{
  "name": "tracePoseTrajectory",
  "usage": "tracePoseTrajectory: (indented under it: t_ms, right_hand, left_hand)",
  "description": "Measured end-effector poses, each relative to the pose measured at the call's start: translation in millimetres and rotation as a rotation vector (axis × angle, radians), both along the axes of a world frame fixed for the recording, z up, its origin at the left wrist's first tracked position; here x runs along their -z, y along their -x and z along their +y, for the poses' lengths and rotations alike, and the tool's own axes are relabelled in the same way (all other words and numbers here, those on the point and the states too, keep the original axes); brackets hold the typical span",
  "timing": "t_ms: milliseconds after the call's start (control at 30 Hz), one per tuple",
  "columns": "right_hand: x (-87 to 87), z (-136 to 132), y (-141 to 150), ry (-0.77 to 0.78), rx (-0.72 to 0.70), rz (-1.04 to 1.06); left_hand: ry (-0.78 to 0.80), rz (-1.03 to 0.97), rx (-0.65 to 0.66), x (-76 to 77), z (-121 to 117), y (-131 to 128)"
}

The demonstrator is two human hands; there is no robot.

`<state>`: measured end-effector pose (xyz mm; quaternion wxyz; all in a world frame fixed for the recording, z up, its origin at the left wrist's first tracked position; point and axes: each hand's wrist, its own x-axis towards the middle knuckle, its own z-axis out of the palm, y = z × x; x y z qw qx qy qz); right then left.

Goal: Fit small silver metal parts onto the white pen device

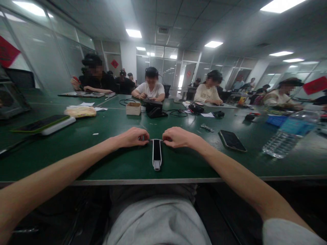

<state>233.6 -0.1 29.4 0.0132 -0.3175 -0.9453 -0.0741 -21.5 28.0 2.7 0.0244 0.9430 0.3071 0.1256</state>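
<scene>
A slim device [157, 153] with a white frame, a dark long face and a grey block at its near end lies on the green table in front of me. My left hand [136, 136] is beside its far left corner, thumb and fingers pinched together. On the opposite side, my right hand [175, 137] makes a similar pinch at the far right corner. Thin small bits show between the fingertips and the device's far end, too small to name. Both wrists are low over the table.
To the right lie a phone [232, 140] and a tilted water bottle [287, 134]. Farther back are a small cardboard box [133, 109], a black case [154, 109] and cables. At left are a green-edged tablet [43, 123] and a yellowish packet [80, 111]. Several people sit beyond.
</scene>
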Motion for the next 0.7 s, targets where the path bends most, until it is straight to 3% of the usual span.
tracePoseTrajectory:
  t_ms: [333, 567, 700]
  right_hand:
    - [-1.4, -2, 1, 0.018, -0.005, 0.024]
    - [-0.3, -2, 3, 0.020, 0.006, 0.015]
    - [1.3, -2, 3, 0.012, 0.001, 0.012]
  left_hand:
    - [0.053, -0.036, -0.028, 0.3, -3, 0]
    - [0.232, -0.161, -0.154, 0.7, -9, -4]
    - [0.332, -0.234, -0.157, -0.8, -13, -6]
